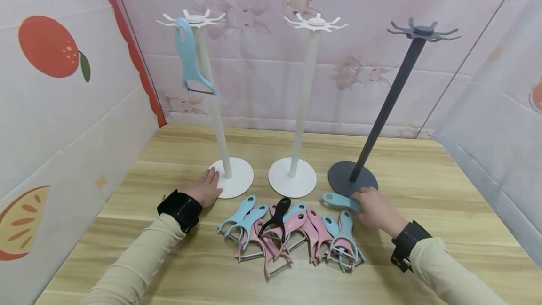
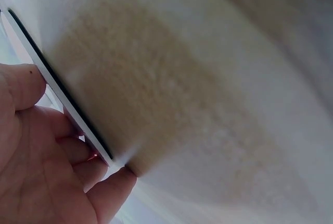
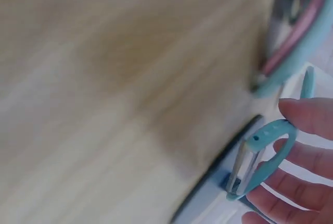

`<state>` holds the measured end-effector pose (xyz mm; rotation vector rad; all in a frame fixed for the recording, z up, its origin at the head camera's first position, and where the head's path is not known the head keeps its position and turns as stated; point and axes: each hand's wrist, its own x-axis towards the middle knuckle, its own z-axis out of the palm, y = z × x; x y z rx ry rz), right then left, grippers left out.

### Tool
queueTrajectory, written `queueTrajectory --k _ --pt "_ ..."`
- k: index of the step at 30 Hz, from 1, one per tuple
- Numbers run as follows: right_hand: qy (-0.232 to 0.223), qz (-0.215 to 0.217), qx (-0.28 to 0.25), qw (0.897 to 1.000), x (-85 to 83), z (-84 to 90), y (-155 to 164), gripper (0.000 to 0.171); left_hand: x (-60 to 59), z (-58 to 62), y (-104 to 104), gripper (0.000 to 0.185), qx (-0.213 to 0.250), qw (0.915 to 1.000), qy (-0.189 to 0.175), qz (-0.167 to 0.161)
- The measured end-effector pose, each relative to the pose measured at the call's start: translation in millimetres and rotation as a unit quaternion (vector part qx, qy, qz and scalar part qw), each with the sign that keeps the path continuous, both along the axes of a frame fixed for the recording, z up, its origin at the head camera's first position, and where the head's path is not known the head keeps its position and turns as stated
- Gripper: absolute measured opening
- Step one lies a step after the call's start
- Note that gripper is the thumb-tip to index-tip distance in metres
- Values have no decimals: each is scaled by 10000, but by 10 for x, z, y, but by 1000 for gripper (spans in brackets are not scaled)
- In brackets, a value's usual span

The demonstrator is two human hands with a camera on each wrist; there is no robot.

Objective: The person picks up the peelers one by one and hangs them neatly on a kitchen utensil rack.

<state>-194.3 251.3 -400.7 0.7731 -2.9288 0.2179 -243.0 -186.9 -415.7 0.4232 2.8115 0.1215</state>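
Observation:
My right hand (image 1: 377, 208) pinches a light blue peeler (image 1: 338, 200) between thumb and fingers, close by the dark grey stand's round base (image 1: 345, 173). In the right wrist view the peeler's head (image 3: 283, 151) with its metal blade shows beside the fingers. My left hand (image 1: 206, 188) rests with extended fingers on the base (image 1: 239, 185) of the left white stand. The left wrist view shows thumb and fingertips along that base's rim (image 2: 78, 114). From a hook of this stand hangs another light blue peeler (image 1: 186, 53), blade down.
A pile of pink peelers (image 1: 296, 222) and blue ones lies at the table's middle, with a black peeler (image 1: 279, 213) on top. A second white stand (image 1: 302, 98) stands between the left one and the dark grey stand (image 1: 391, 98). Printed cloth walls (image 1: 262, 98) enclose the table.

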Motion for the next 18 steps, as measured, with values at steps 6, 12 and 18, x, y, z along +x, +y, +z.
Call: queueTrajectory --k 6,12,18 --pt "216 -2 -638 9977 -9 185 -220 38 9 12 20 56 10 10000 -5 10" --pt "636 278 -1704 9829 -78 409 -622 45 -10 -9 29 56 97 9999 -29 -2" --pt "1306 707 -3075 9399 -211 683 -1214 46 -1 -21 -8 56 137 9999 -23 4"
